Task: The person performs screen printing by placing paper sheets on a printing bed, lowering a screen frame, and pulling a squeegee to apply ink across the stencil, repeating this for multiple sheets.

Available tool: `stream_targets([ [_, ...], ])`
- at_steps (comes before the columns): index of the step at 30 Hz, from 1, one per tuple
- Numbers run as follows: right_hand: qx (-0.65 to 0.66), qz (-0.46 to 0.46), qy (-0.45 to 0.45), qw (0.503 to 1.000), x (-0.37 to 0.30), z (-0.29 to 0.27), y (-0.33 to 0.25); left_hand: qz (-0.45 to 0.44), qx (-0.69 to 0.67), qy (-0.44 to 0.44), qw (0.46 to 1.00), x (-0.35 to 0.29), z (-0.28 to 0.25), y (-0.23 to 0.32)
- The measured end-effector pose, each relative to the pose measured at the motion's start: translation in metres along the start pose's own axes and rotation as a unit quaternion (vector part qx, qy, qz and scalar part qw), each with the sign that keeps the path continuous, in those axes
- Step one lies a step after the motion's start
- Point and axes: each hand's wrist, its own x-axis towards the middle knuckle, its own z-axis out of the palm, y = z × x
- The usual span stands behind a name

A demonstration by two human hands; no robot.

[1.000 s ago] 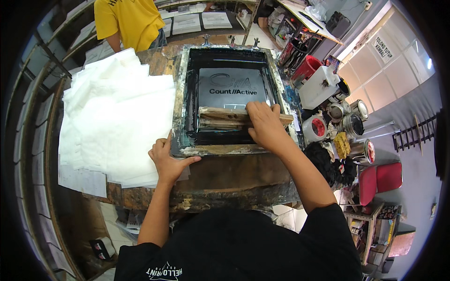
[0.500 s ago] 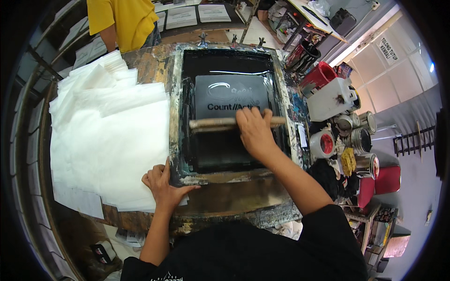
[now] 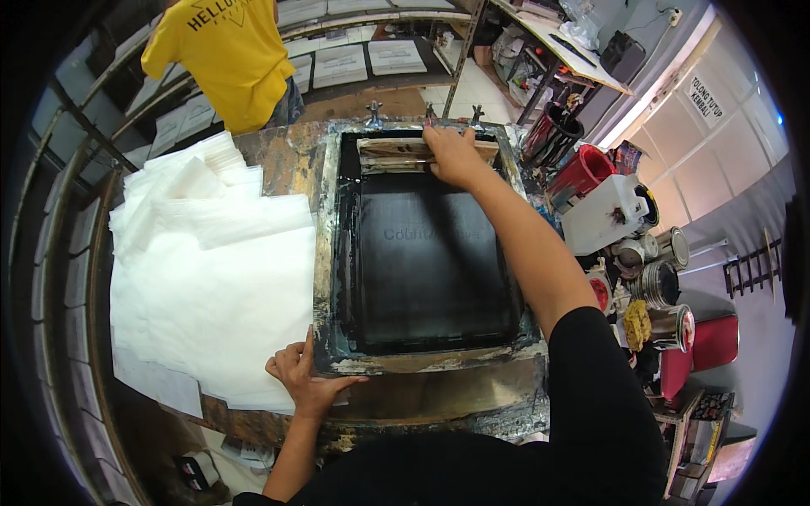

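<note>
My right hand (image 3: 456, 157) grips the wooden handle of a squeegee (image 3: 392, 158) at the far end of a printing screen (image 3: 430, 364). Below the squeegee, the mesh (image 3: 430, 278) carries a dark film of ink, with faint lettering showing through and my arm's shadow across it. At the screen's near left corner rests my left hand (image 3: 302, 375), thumb and forefinger spread along the two sides of the frame and the other fingers loosely bent. The squeegee's blade is hard to make out against the black ink.
White sheets (image 3: 211, 278) lie in a loose pile left of the screen. Clamps (image 3: 374, 114) stand at its far edge. Paint cans, a red bucket (image 3: 586, 173) and a white jerrycan (image 3: 603, 215) crowd the right. A person in a yellow shirt (image 3: 228, 63) stands beyond, near racks of prints.
My right hand has moved the squeegee from mid-screen to the far end. The lettering on the mesh is fainter now. My left hand stays at the corner; the view has shifted.
</note>
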Motion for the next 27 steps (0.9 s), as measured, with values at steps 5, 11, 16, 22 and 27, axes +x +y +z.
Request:
stream_targets([
  [5, 0.100, 0.085, -0.021, 0.991, -0.003, -0.041, 0.021, -0.028, -0.039, -0.010, 0.999, 0.003, -0.012, 0.008],
  [11, 0.120, 0.130, 0.032, 0.984, -0.074, -0.101, -0.004, -0.023, -0.108, 0.023, 0.994, 0.006, -0.018, 0.014],
  [16, 0.098, 0.074, -0.052, 0.991, -0.164, -0.156, -0.059, -0.066, -0.190, 0.039, 0.979, 0.006, -0.015, 0.021],
  [22, 0.031, -0.049, 0.023, 0.998, -0.234, -0.210, -0.149, -0.092, -0.365, 0.073, 0.924, 0.040, -0.043, 0.053],
  [27, -0.008, 0.014, 0.197, 0.980, -0.181, -0.263, -0.160, -0.059, -0.495, 0.168, 0.850, 0.113, -0.076, 0.093],
])
